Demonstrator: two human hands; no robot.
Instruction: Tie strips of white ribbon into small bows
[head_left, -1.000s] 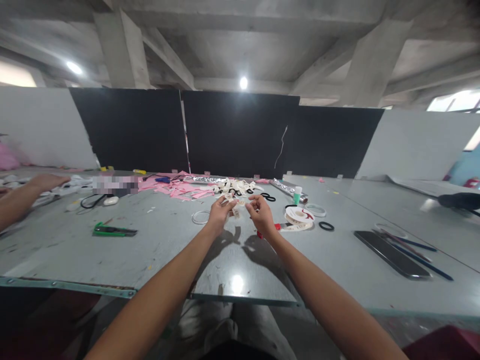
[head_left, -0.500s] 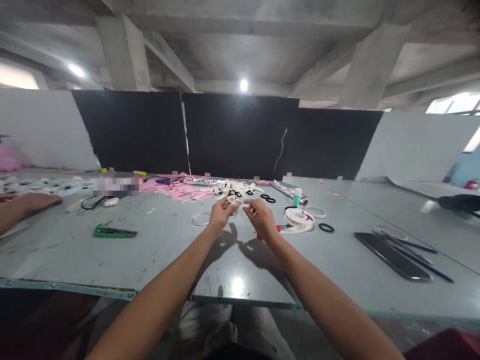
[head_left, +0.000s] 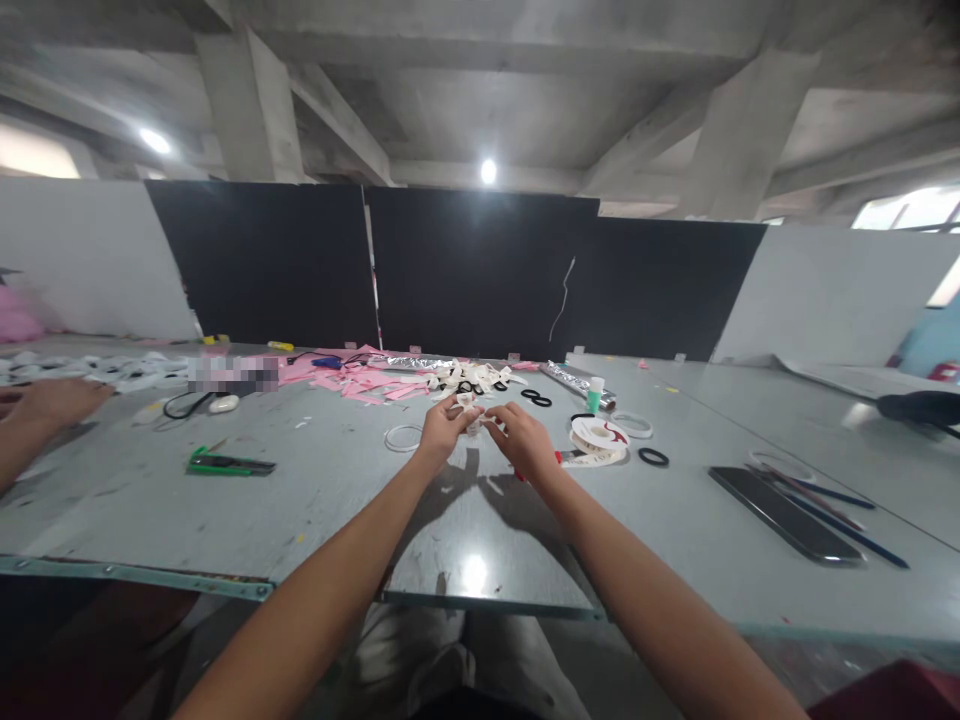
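Between my hands is a piece of white ribbon point(head_left: 466, 401), folded or looped, its exact form too small to make out. My left hand point(head_left: 442, 430) pinches it between thumb and fingers. From the other side my right hand point(head_left: 521, 437) closes its fingertips on the ribbon's end. Just beyond lies a heap of white ribbon bows point(head_left: 472, 377) with black rings among them. Right of my right hand is a ribbon spool point(head_left: 598, 434) with printed ribbon trailing off. A red-handled tool point(head_left: 519, 474) is partly hidden under that hand.
A green box cutter point(head_left: 229, 462) and a white ring point(head_left: 403, 438) lie to the left. Pink strips point(head_left: 352, 378) spread behind. On the right are a glue stick point(head_left: 595, 395), a black ring point(head_left: 653, 456) and a phone point(head_left: 784, 515). A co-worker's hand point(head_left: 64, 405) rests at far left.
My right hand has shifted slightly, its fingers now closer to the ribbon's end. My left hand stays about where it was. The co-worker's hand at far left has moved a little.
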